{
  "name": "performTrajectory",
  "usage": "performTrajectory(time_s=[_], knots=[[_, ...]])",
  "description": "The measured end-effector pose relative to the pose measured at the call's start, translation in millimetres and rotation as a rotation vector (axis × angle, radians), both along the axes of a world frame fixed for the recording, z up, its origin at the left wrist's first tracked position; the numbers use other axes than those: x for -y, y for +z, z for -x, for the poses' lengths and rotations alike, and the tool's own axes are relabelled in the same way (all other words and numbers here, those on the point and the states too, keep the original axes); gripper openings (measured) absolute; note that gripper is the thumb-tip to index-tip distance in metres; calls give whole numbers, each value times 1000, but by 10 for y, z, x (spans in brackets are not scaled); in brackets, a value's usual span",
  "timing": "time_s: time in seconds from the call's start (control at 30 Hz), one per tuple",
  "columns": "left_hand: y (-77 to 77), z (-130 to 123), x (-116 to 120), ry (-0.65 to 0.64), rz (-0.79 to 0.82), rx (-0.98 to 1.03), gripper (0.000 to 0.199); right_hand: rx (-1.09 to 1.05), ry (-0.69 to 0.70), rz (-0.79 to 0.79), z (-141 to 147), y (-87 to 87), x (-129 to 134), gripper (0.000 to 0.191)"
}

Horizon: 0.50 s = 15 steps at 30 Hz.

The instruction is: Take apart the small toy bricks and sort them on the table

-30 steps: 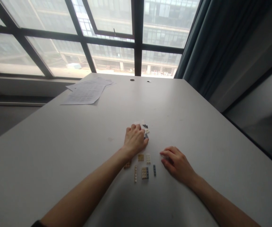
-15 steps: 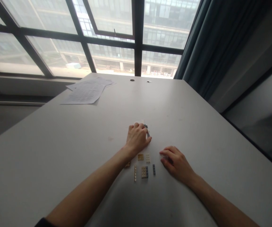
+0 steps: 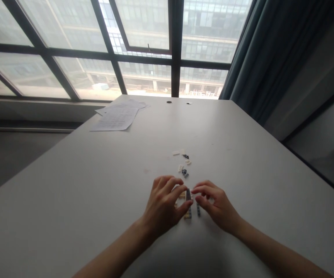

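My left hand pinches a small dark grey piece between thumb and index finger, above the small building bricks. Close to its right side, my right hand has thumb and fingers bent together; a pale bit shows at the fingertips, too small to name. Below the hands lie a tan and grey brick and a narrow blue-grey strip. Yellowish pieces are partly hidden by my left hand.
Farther up the white table lie small dark pieces, white pieces and a thin white strip. Printed papers lie at the far left, before the window. A dark curtain hangs at right.
My left hand has come back toward me from the far pieces, now with a dark grey piece. My right hand stays near the bricks, closer to my left. The view has shifted slightly.
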<state>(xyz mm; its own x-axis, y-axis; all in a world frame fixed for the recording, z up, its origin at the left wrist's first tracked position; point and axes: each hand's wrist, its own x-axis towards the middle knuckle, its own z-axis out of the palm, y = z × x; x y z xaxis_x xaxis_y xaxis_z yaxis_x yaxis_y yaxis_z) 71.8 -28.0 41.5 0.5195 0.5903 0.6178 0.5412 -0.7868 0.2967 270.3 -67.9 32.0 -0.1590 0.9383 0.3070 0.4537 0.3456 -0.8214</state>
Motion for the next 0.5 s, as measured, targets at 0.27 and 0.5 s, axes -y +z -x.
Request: performTrajectory(time_s=[0.27,0.5], knots=[[-58,21,13,8,-35,64,15,-121,-84,181,253,-69,-58,16],[-95,16,-4,-70,25,133,17,-192,-69,180,281,-91,3,18]])
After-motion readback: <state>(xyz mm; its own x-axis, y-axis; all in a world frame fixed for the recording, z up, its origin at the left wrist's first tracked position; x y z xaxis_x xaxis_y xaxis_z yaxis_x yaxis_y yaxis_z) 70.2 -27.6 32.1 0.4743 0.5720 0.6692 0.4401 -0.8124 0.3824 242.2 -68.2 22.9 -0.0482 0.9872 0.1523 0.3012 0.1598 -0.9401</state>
